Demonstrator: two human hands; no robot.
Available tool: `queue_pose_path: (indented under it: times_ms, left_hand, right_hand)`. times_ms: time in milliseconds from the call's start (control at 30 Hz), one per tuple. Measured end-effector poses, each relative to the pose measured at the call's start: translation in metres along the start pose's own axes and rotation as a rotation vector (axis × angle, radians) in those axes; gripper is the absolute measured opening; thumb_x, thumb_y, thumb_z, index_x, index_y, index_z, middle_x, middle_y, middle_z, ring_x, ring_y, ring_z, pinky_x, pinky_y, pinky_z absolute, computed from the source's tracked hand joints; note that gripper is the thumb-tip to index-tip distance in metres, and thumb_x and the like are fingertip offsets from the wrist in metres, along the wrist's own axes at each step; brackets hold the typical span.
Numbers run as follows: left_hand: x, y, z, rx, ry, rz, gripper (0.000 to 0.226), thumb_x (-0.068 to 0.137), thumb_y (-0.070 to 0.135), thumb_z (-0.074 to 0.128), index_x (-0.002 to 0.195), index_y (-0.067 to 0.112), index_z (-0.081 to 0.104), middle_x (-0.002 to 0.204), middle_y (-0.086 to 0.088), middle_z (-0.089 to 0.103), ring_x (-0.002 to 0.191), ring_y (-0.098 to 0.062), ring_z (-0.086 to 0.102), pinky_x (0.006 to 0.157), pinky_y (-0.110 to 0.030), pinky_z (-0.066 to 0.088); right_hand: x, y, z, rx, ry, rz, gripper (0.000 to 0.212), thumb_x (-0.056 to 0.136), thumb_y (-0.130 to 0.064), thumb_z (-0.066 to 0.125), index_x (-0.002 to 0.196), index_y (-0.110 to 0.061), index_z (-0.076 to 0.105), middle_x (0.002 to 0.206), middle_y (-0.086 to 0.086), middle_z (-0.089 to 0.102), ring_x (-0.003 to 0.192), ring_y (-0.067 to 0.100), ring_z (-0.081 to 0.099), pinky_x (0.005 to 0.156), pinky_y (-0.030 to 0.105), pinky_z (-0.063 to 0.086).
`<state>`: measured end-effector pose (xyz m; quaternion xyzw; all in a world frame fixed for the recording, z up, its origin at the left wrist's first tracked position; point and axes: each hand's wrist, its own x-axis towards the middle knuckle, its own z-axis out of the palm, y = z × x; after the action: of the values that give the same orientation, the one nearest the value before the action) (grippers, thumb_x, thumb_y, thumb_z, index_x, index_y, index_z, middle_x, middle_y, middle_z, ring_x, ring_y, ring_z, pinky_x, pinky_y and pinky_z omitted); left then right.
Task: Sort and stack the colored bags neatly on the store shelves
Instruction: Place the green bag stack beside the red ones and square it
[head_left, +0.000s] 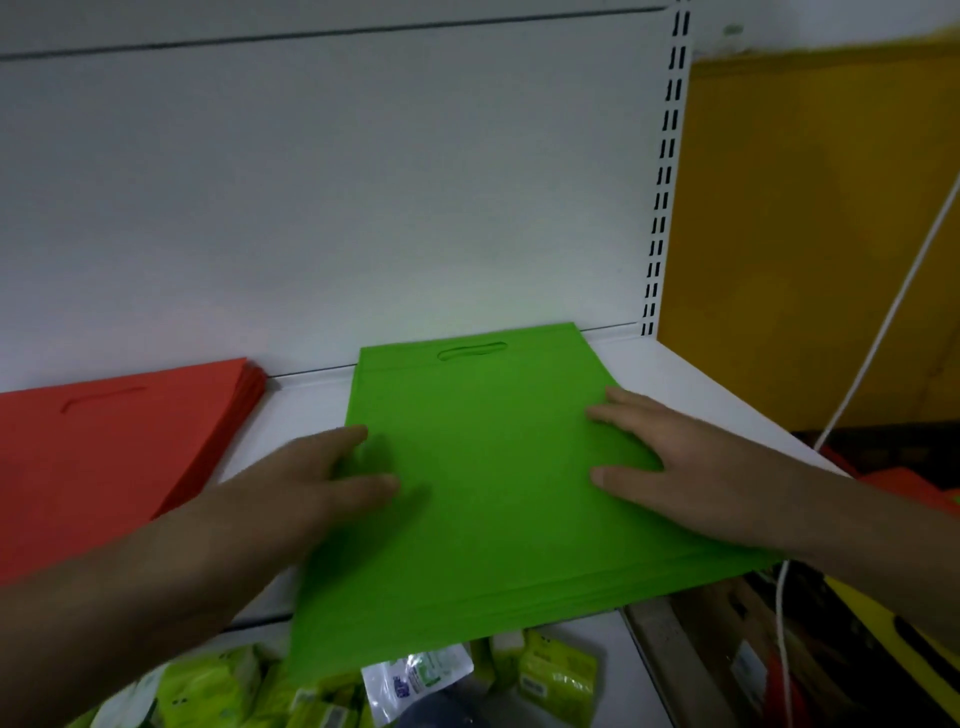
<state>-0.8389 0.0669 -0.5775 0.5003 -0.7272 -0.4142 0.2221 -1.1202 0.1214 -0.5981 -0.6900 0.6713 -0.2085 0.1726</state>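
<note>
Both hands lie flat and open, left hand (311, 488) and right hand (670, 467), gripping nothing, on the green bag stack (483, 483), its long axis toward 12 o'clock, near end overhanging the shelf (691, 374)

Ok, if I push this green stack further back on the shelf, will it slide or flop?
The stack of flat green fabric bags probably slides easily on the smooth white metal shelf. Its overhanging front edge looks floppy, so it may sag. Thin layers could shear apart.

Head view, close, down onto shelf (691, 379)
</note>
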Motion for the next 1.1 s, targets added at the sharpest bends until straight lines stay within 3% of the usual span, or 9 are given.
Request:
queue_pose_path:
  times_ms: [133, 267, 433, 500, 633, 700, 833, 967, 1100]
  left_hand:
    - [0.002, -0.004, -0.008, 0.252, 0.047, 0.019, 0.130, 0.039, 0.076, 0.076, 0.148, 0.030, 0.023, 0.149, 0.016, 0.028, 0.119, 0.005, 0.041, 0.097, -0.009, 0.030]
    - [0.009, 0.001, 0.000, 0.271, 0.107, 0.045, 0.085, 0.073, 0.048, 0.066, 0.143, 0.035, 0.021, 0.144, 0.014, 0.038, 0.122, 0.009, 0.043, 0.100, -0.008, 0.031]
    - [0.024, 0.001, 0.004, 0.024, 0.075, 0.019, 0.110, 0.052, 0.054, 0.080, 0.143, 0.033, 0.023, 0.131, 0.018, 0.047, 0.092, 0.015, 0.056, 0.079, -0.006, 0.045]
    - [0.035, 0.000, -0.008, -0.054, 0.125, -0.006, 0.131, 0.036, 0.063, 0.082, 0.148, 0.028, 0.022, 0.143, 0.011, 0.040, 0.108, 0.006, 0.053, 0.089, -0.014, 0.042]
    - [0.076, 0.004, -0.005, -0.149, 0.218, -0.008, 0.061, 0.081, 0.018, 0.071, 0.134, 0.018, 0.040, 0.116, 0.002, 0.057, 0.084, -0.002, 0.062, 0.074, -0.017, 0.049]
    - [0.097, 0.006, 0.002, -0.166, 0.242, -0.038, 0.061, 0.085, 0.013, 0.069, 0.138, 0.011, 0.039, 0.106, 0.001, 0.059, 0.075, -0.010, 0.061, 0.065, -0.024, 0.052]
    - [0.098, 0.003, 0.002, 0.090, 0.208, -0.080, 0.096, 0.071, 0.033, 0.080, 0.147, 0.014, 0.025, 0.133, -0.006, 0.049, 0.113, -0.025, 0.054, 0.096, -0.035, 0.046]
    - [0.024, 0.014, 0.019, 0.741, 0.052, 0.318, 0.106, 0.059, 0.089, 0.031, 0.145, 0.039, -0.007, 0.152, 0.021, -0.009, 0.141, 0.002, -0.002, 0.109, -0.007, -0.008]
    - [-0.031, 0.030, 0.054, 1.073, -0.025, 0.758, 0.077, 0.091, 0.064, 0.002, 0.134, 0.024, 0.052, 0.136, 0.008, 0.054, 0.118, -0.010, 0.057, 0.091, -0.028, 0.050]
  right_hand:
    - [-0.002, 0.007, -0.006, -0.036, -0.011, 0.026, 0.069, 0.086, -0.056, 0.049, 0.146, -0.039, 0.020, 0.157, -0.018, 0.002, 0.141, 0.001, 0.013, 0.112, 0.023, 0.017]
    - [-0.002, 0.006, -0.006, -0.021, 0.024, 0.064, 0.073, 0.087, -0.056, 0.049, 0.149, -0.035, 0.017, 0.159, -0.011, 0.006, 0.142, 0.005, 0.016, 0.110, 0.023, 0.020]
    - [0.005, 0.007, -0.009, -0.023, -0.005, 0.009, 0.075, 0.085, -0.057, 0.051, 0.148, -0.037, 0.015, 0.158, -0.017, -0.001, 0.141, 0.003, 0.013, 0.108, 0.020, 0.017]
    - [0.016, 0.013, -0.014, -0.006, 0.010, 0.046, 0.073, 0.087, -0.054, 0.053, 0.148, -0.033, 0.019, 0.158, -0.014, 0.002, 0.141, 0.006, 0.016, 0.108, 0.022, 0.020]
    - [0.063, 0.016, -0.014, -0.003, 0.064, 0.073, 0.060, 0.091, -0.039, 0.057, 0.142, -0.015, 0.037, 0.148, 0.003, 0.032, 0.125, 0.012, 0.039, 0.088, 0.015, 0.032]
    - [0.092, 0.015, -0.011, 0.039, 0.104, 0.101, 0.059, 0.090, -0.036, 0.060, 0.141, -0.016, 0.040, 0.146, 0.005, 0.037, 0.123, 0.017, 0.043, 0.092, 0.020, 0.037]
    - [0.133, 0.023, -0.012, -0.042, 0.135, 0.210, 0.063, 0.085, -0.041, 0.059, 0.141, -0.018, 0.038, 0.145, 0.012, 0.034, 0.128, 0.030, 0.039, 0.101, 0.034, 0.040]
    - [0.159, 0.024, -0.022, -0.240, 0.128, 0.158, 0.062, 0.090, -0.048, 0.048, 0.139, -0.011, 0.037, 0.141, 0.016, 0.040, 0.125, 0.033, 0.044, 0.101, 0.038, 0.041]
    - [0.169, 0.020, -0.021, -0.787, 0.388, -0.083, 0.047, 0.095, -0.046, 0.034, 0.120, -0.011, 0.053, 0.121, 0.015, 0.055, 0.110, 0.031, 0.051, 0.089, 0.040, 0.039]
